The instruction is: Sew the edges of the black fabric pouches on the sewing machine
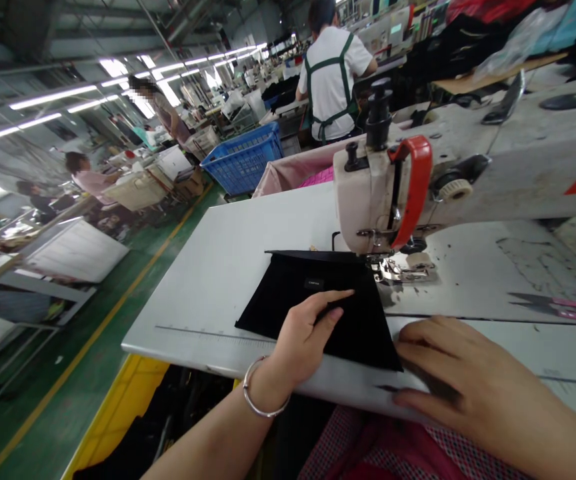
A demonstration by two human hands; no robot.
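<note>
A flat black fabric piece (278, 300) with a small dark label (314, 283) lies on the white sewing table. Its far right corner reaches the presser foot (388, 268) of the sewing machine (368, 187). My left hand (308, 337), a silver bangle at its wrist, rests on the fabric with index finger and thumb stretched out and apart. Beside the fabric's near right corner, my right hand (455, 367) lies at the table's front edge, thumb and fingers apart, slightly blurred. A small dark pointed mark or thing shows by its thumb; I cannot make out which.
Pink-handled thread snips (558, 307) lie on the table at the right. Beyond the table are a pink cloth-lined bin (288, 170) and a blue crate (245, 157). A co-worker in a green apron (332, 80) stands behind. A yellow bin (118, 400) is below the table's left edge.
</note>
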